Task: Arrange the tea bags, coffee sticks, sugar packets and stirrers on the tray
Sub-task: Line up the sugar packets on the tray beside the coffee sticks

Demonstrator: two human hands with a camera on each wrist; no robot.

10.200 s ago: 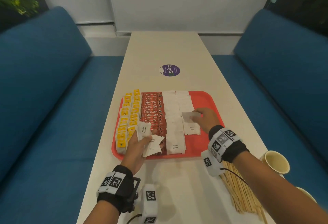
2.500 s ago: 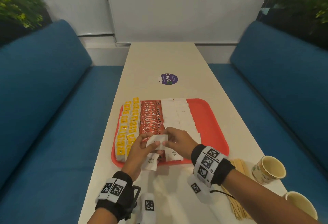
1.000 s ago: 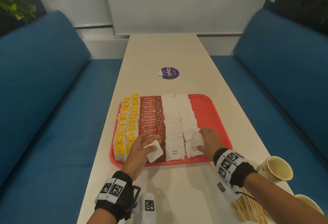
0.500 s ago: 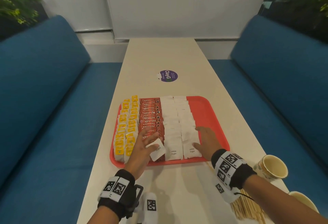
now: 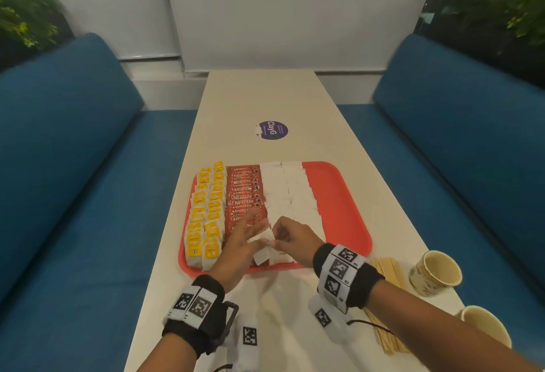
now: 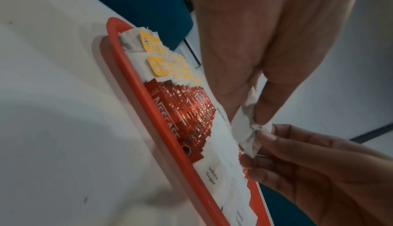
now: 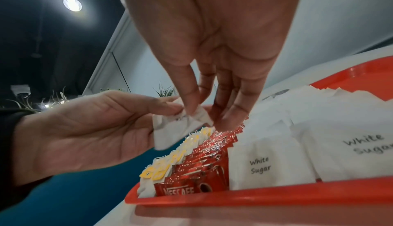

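Low in the head view, at the near edge of the red tray [image 5: 348, 209], both hands meet over one loose sugar packet [image 5: 263, 246] held just above the laid rows. Half a second ago the right hand [image 5: 295, 240] lay flat on the right sugar column and the left hand [image 5: 239, 249] held the packet alone; now the right has crossed to it. The left hand grasps the packet between thumb and fingers, and the right pinches its upper edge between thumb and forefinger — this grip is plain only in the right wrist view, where the packet [image 7: 180, 125] is creased under the thumb [image 7: 189, 95]. Only the left wrist view shows the right fingertips [image 6: 266, 137] closing on the crumpled corner [image 6: 248, 128]. Lower right of the head frame, wooden stirrers [image 5: 386, 271] lie on the table [image 5: 265, 100] beside two paper cups [image 5: 435, 272]. Farther up the tray run tea bags [image 5: 206, 218], coffee sticks [image 5: 243, 191] and sugar packets [image 5: 287, 191] in columns; beyond them sits a purple sticker [image 5: 272, 130], with blue benches [image 5: 73, 165] either side.
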